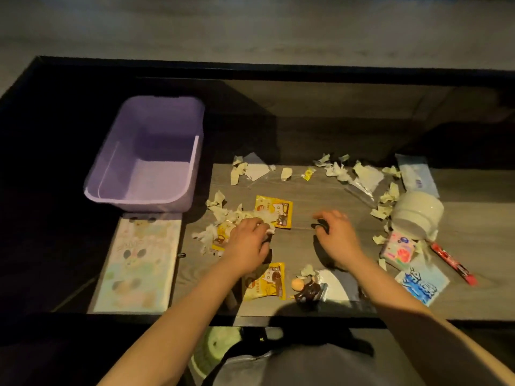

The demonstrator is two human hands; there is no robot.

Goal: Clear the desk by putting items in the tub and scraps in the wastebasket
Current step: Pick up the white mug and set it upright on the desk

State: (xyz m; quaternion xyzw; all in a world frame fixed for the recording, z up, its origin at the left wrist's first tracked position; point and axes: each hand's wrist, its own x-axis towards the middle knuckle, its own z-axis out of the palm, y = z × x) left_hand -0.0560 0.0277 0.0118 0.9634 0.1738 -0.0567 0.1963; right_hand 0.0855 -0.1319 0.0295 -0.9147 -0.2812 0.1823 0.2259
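Left hand [246, 240] bunches torn paper scraps [223, 215] in its grip as rubbish. Right hand [337, 235] pinches a small black object [320, 227] off the counter [306, 196], likely for the purple tub [117, 190] at far left.

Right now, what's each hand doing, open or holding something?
Left hand: pinching paper scraps.
Right hand: curled round a small dark thing.

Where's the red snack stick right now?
Head view, far right of the desk: the red snack stick lies beside the pink packet, below the white bowl.
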